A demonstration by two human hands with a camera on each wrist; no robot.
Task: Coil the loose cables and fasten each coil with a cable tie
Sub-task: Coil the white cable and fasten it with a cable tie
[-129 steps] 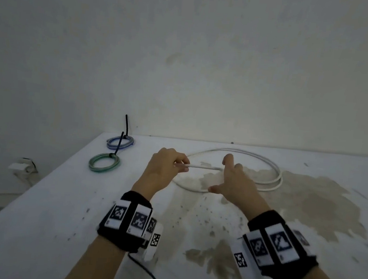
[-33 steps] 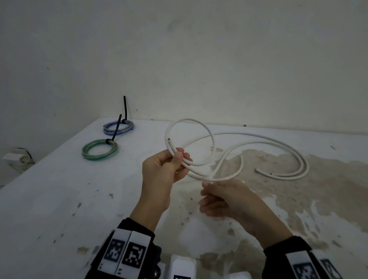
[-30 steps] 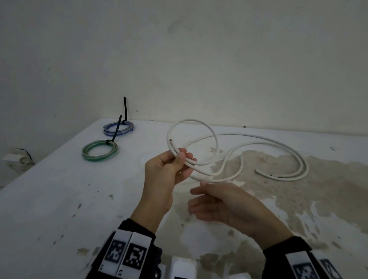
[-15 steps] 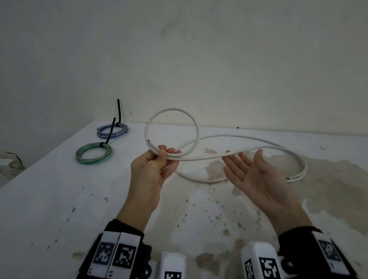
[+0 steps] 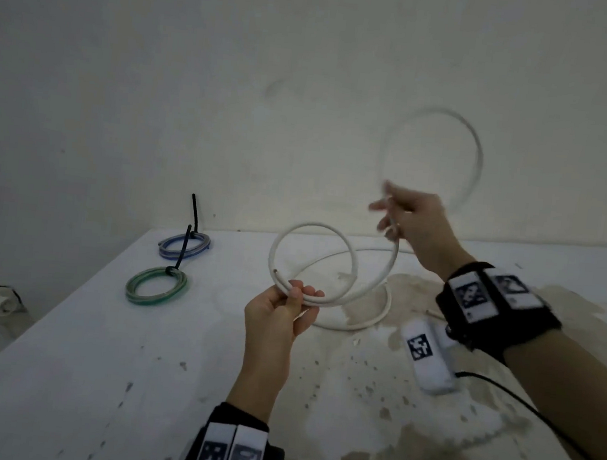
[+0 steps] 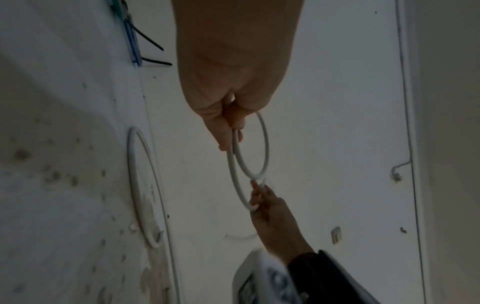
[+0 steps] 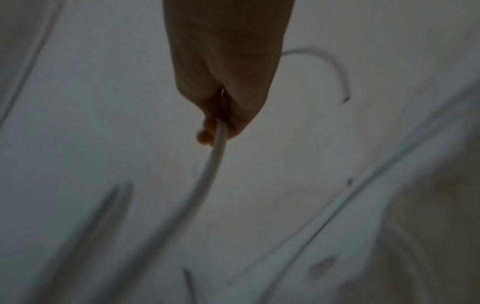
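Pinching the first loop of the white cable (image 5: 317, 227) between thumb and fingers of the left hand (image 5: 279, 311), above the stained white table (image 5: 76, 375). Gripping the same cable further along with the right hand (image 5: 412, 221), raised high, blurred, tail arcing against the wall. Resting far left: green coil (image 5: 157, 286) and blue coil (image 5: 184, 246), each cinched with a black tie.
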